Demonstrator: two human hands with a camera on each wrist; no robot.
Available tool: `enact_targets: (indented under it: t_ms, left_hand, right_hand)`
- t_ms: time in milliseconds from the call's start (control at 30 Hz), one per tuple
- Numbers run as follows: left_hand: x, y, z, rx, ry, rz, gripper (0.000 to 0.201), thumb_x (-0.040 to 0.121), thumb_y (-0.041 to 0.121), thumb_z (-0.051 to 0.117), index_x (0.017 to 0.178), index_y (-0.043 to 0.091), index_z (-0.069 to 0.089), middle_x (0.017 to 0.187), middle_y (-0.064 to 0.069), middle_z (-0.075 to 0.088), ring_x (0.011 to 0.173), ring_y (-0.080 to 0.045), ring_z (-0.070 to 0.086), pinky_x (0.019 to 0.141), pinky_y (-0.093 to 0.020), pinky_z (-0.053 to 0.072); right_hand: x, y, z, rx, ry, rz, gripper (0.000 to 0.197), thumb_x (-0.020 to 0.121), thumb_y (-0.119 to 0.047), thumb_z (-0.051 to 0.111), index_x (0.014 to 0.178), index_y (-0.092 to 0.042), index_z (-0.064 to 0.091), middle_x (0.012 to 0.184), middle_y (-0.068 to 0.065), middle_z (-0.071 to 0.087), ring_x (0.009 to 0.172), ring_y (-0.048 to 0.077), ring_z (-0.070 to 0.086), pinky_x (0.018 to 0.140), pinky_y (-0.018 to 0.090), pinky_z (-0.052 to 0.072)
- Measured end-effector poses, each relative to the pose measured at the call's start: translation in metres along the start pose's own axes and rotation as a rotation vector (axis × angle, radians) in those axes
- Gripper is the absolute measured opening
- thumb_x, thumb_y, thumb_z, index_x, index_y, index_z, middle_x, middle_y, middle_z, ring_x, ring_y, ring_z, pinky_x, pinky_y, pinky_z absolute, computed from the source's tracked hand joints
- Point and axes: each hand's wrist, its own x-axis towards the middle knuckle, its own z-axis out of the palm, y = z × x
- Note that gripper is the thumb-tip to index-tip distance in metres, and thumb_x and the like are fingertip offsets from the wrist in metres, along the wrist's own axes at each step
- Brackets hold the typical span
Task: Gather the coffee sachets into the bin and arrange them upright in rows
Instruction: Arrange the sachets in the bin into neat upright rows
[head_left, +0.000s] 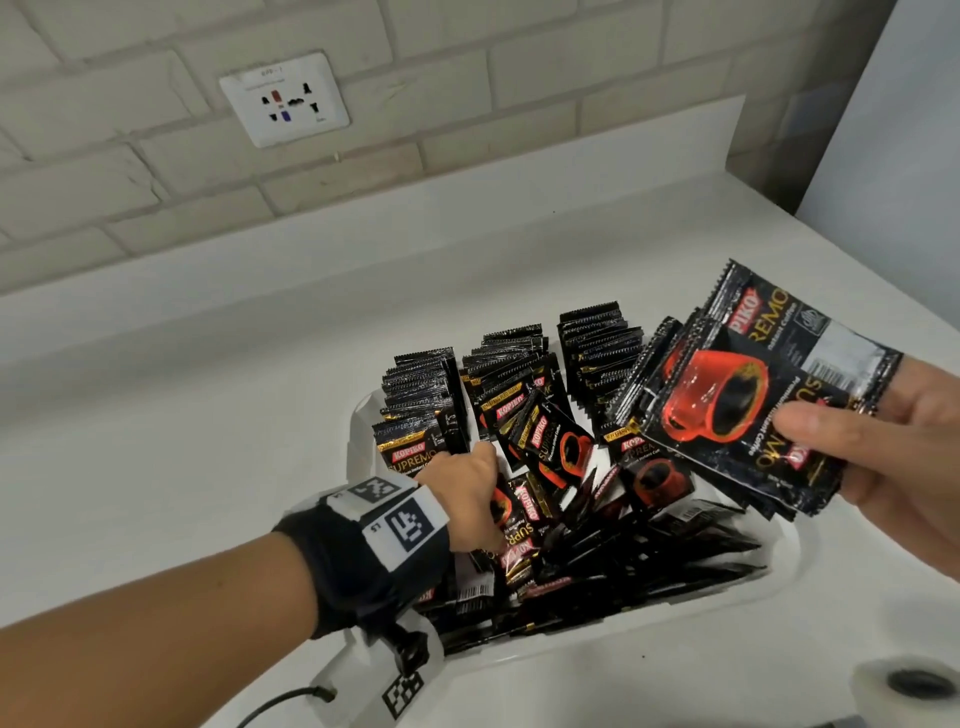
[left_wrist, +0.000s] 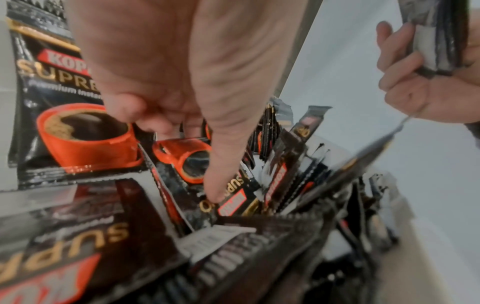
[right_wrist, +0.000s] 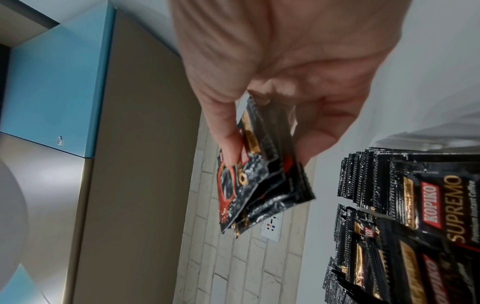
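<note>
Two hands are at work here. The right hand pinches a stack of sachets between its thumb and curled fingers, and holds it up in the air over the right side of the bin. The left hand reaches down into the bin. Its thumb presses on a loose sachet, and the other fingers curl behind it, so I cannot tell if they really grip it.

The bin is white and sits on a white counter. At its far side, three rows of sachets stand upright, packed close together. The near part holds a messy pile of sachets lying flat and tilted.

The counter has bare room to the left of the bin and behind it, up to a brick wall with a wall socket. A round drain sits near the front right corner.
</note>
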Motion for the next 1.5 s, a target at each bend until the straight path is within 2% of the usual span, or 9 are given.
enact_targets:
  t_ms: [167, 367, 600, 700, 833, 967, 1100, 1400, 1500]
  left_hand:
    - [-0.013, -0.008, -0.008, 0.013, 0.004, 0.04, 0.049, 0.083, 0.021, 0.068, 0.125, 0.012, 0.044, 0.118, -0.004, 0.058, 0.106, -0.022, 0.057, 0.09, -0.034, 0.049]
    - [-0.036, -0.012, -0.012, 0.186, 0.138, 0.146, 0.007, 0.087, 0.018, 0.054, 0.086, 0.016, 0.048, 0.095, -0.001, 0.061, 0.079, -0.016, 0.05, 0.069, -0.023, 0.036]
    - [-0.064, -0.017, -0.022, 0.281, 0.375, 0.152, 0.004, 0.089, 0.027, 0.052, 0.089, 0.028, 0.048, 0.099, 0.011, 0.061, 0.088, -0.008, 0.055, 0.078, -0.021, 0.032]
    - [-0.08, -0.034, -0.042, -0.002, 0.466, 0.095, 0.009, 0.085, 0.034, 0.062, 0.081, 0.032, 0.054, 0.083, 0.012, 0.064, 0.076, -0.007, 0.058, 0.068, -0.023, 0.036]
    - [-0.09, -0.054, -0.058, -0.712, 0.575, 0.121, 0.019, 0.069, 0.035, 0.08, 0.08, 0.042, 0.067, 0.07, 0.008, 0.071, 0.066, -0.014, 0.064, 0.067, -0.027, 0.043]
    - [-0.086, -0.031, -0.048, -0.985, 0.46, 0.291, 0.02, 0.065, 0.04, 0.078, 0.081, 0.029, 0.071, 0.075, 0.008, 0.073, 0.062, -0.002, 0.064, 0.066, -0.023, 0.044]
    - [-0.076, 0.002, -0.04, -0.955, 0.341, 0.395, 0.039, 0.066, 0.047, 0.075, 0.098, 0.027, 0.067, 0.087, -0.002, 0.074, 0.077, -0.018, 0.07, 0.073, -0.039, 0.056]
    - [-0.068, 0.007, -0.048, -1.017, 0.201, 0.594, 0.038, 0.065, 0.026, 0.083, 0.095, 0.023, 0.06, 0.082, 0.008, 0.07, 0.075, -0.006, 0.066, 0.071, -0.015, 0.05]
    - [-0.058, -0.004, -0.042, -0.917, 0.314, 0.449, 0.044, 0.061, 0.047, 0.081, 0.097, 0.032, 0.06, 0.093, 0.012, 0.067, 0.08, -0.004, 0.063, 0.072, -0.014, 0.049]
  right_hand:
    - [-0.003, 0.008, -0.008, -0.002, -0.058, 0.0, 0.038, 0.059, -0.035, 0.073, 0.097, -0.031, 0.072, 0.096, 0.001, 0.073, 0.087, 0.018, 0.07, 0.064, 0.03, 0.057]
    - [0.0, 0.008, -0.005, 0.027, -0.011, 0.012, 0.036, 0.066, -0.009, 0.055, 0.085, -0.033, 0.075, 0.09, 0.002, 0.074, 0.082, 0.019, 0.071, 0.061, 0.029, 0.057]
    - [-0.004, 0.011, -0.013, -0.015, -0.032, -0.029, 0.045, 0.054, -0.033, 0.077, 0.098, -0.032, 0.072, 0.097, 0.0, 0.073, 0.088, 0.019, 0.07, 0.065, 0.031, 0.057]
    - [-0.004, 0.007, -0.014, 0.023, 0.029, -0.054, 0.025, 0.069, -0.025, 0.062, 0.089, -0.034, 0.074, 0.09, -0.002, 0.074, 0.083, 0.016, 0.071, 0.062, 0.029, 0.058]
    - [-0.003, 0.006, -0.014, 0.08, 0.045, -0.075, 0.038, 0.049, -0.035, 0.075, 0.087, -0.03, 0.075, 0.088, -0.003, 0.074, 0.08, 0.013, 0.071, 0.063, 0.028, 0.057]
    - [0.005, 0.008, -0.007, 0.124, -0.153, 0.007, 0.056, 0.046, -0.038, 0.086, 0.098, -0.023, 0.073, 0.099, 0.006, 0.072, 0.09, 0.022, 0.07, 0.07, 0.031, 0.056]
    - [0.012, 0.005, 0.01, 0.113, -0.305, 0.091, 0.045, 0.066, -0.024, 0.074, 0.11, -0.02, 0.067, 0.111, 0.012, 0.068, 0.101, 0.026, 0.066, 0.078, 0.031, 0.055]
    - [0.016, 0.007, 0.013, 0.172, -0.222, 0.019, 0.056, 0.061, -0.029, 0.079, 0.114, -0.016, 0.064, 0.109, 0.014, 0.068, 0.097, 0.027, 0.067, 0.075, 0.032, 0.055]
    - [0.019, 0.005, -0.002, 0.253, -0.083, -0.039, 0.067, 0.054, -0.029, 0.085, 0.115, -0.013, 0.063, 0.111, 0.012, 0.067, 0.099, 0.025, 0.066, 0.076, 0.035, 0.055]
